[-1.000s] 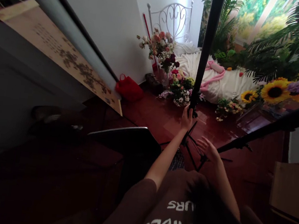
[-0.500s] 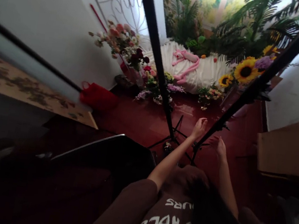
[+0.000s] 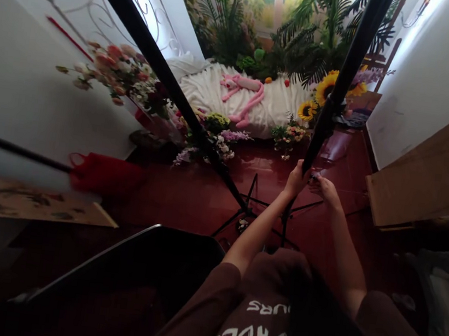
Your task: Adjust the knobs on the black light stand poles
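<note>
My left hand (image 3: 297,181) is wrapped around the black pole of a tripod stand (image 3: 347,68), low on its shaft. From the right, my right hand (image 3: 326,189) reaches to the same pole, fingers closed at a small dark knob (image 3: 313,177) on its side; the fingertips partly hide that knob. The pole leans toward the upper right, and its thin legs spread on the floor below my hands. A second black stand (image 3: 159,66) slants across the view on the left, its legs close to those of the first.
Behind the stands, a pink plush toy (image 3: 248,84) lies on white draped cloth (image 3: 283,101). Sunflowers (image 3: 326,87), pink flowers (image 3: 114,60) and palm leaves surround it. A red bag (image 3: 103,174) is at left, a brown board (image 3: 427,167) at right, and a black panel (image 3: 146,257) nearer me.
My hands were free beside the pole; now the left grips it and the right is at its knob. The pole has tilted more upright, and my view has turned rightward.
</note>
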{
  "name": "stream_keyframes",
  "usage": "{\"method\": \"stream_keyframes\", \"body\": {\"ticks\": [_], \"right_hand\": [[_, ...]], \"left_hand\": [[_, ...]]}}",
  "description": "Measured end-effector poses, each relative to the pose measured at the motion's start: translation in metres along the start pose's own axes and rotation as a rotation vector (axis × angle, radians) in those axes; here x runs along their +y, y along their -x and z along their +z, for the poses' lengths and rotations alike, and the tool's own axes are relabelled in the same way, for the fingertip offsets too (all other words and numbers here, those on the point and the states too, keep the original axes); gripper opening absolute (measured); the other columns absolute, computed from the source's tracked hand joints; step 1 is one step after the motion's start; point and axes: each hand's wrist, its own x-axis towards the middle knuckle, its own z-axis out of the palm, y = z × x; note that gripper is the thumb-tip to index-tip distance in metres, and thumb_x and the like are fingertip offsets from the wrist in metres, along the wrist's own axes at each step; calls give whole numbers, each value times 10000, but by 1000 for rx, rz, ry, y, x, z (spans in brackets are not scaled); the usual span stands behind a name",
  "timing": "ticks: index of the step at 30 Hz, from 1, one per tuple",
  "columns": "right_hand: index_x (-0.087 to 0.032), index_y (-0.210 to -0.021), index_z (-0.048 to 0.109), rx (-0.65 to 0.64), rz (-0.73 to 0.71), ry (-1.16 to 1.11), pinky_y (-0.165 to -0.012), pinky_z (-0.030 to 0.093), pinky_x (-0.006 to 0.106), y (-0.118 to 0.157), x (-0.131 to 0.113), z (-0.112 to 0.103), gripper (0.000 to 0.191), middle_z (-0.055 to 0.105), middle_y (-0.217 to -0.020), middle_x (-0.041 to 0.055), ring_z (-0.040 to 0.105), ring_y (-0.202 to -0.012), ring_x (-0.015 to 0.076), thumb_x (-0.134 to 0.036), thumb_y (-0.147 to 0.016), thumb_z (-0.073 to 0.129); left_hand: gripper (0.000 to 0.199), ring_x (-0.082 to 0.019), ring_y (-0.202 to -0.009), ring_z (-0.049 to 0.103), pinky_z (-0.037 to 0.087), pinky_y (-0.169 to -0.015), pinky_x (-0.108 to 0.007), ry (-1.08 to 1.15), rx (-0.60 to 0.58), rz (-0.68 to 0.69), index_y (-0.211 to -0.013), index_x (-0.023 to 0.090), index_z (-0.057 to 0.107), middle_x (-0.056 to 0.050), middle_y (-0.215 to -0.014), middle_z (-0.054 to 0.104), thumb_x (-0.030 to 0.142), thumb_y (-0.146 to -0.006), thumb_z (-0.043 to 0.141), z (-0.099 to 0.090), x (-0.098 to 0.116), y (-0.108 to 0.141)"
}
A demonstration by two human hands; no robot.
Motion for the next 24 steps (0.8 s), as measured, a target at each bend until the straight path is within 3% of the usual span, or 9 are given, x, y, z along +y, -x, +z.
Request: {"method": "stream_keyframes", "body": {"ticks": [6, 14, 18, 21, 24], "right_hand": [[-208, -835, 603, -5, -211, 85, -721, 581, 335, 5, -3, -10, 462, 723, -825, 45, 694, -767, 183, -591, -660, 792], [-238, -794, 620, 213, -696, 485, -783, 572, 376, 6, 2, -1, 125, 656, -1024, 53, 629, -969, 212, -353, -835, 645], [-241, -750, 643, 270, -822, 589, -998, 503, 494, 14, -8, -1, 146, 630, -1130, 59, 592, -1109, 234, -253, -871, 561], [-269, -961, 674, 249, -901, 572, -1066, 463, 510, 23, -35, 2, 115, 598, -1228, 67, 557, -1212, 251, -287, -877, 598], [-283, -1312, 512, 240, -981, 537, -1071, 471, 495, 20, -74, 17, 471, 541, -1328, 96, 531, -1276, 264, -410, -878, 644]], "left_hand": [[241, -151, -733, 643, 458, -660, -249, -34, -20, -22, -1048, 221, 495, -38, -855, 663, 429, -936, 544, -1, 1, 0], [265, -149, -731, 642, 460, -676, -253, 4, -8, -17, -1031, 225, 500, -23, -825, 649, 459, -922, 561, -2, 7, -1], [270, -166, -781, 671, 483, -697, -261, 12, -44, -27, -1072, 208, 507, -57, -878, 682, 422, -922, 576, -3, 8, 0], [258, -173, -804, 680, 494, -716, -266, 1, -51, -29, -1095, 207, 506, -69, -906, 691, 396, -930, 566, -3, 5, 0], [282, -183, -833, 683, 506, -746, -280, -6, -46, -22, -1123, 207, 498, -80, -933, 688, 412, -935, 551, -1, 2, 0]]}}
